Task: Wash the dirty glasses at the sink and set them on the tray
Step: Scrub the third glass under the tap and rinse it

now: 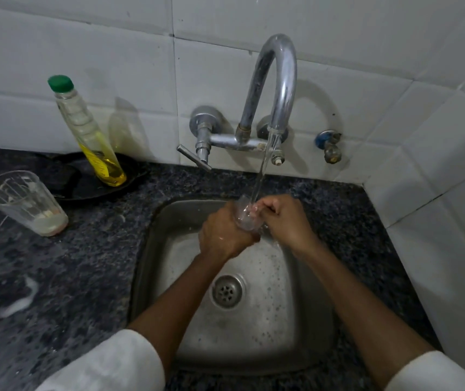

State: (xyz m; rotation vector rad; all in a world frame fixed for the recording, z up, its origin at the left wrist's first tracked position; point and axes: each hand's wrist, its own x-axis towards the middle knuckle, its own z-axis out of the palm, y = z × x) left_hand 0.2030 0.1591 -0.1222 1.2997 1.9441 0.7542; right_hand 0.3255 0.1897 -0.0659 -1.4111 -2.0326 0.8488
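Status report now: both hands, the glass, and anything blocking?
Left hand grips glass under running tap; right hand rubs its rim. Second dirty glass waits on counter. Nothing blocking; tray out of view.

A dark speckled stone surface (90, 249) surrounds a steel sink (304, 306) set into it. On it, left of the sink, stands a used glass (25, 201) with pale residue; behind that, a black dish (84, 182) holds a green-capped bottle (90, 134) of yellow liquid. A foam smear (17, 301) lies nearer.
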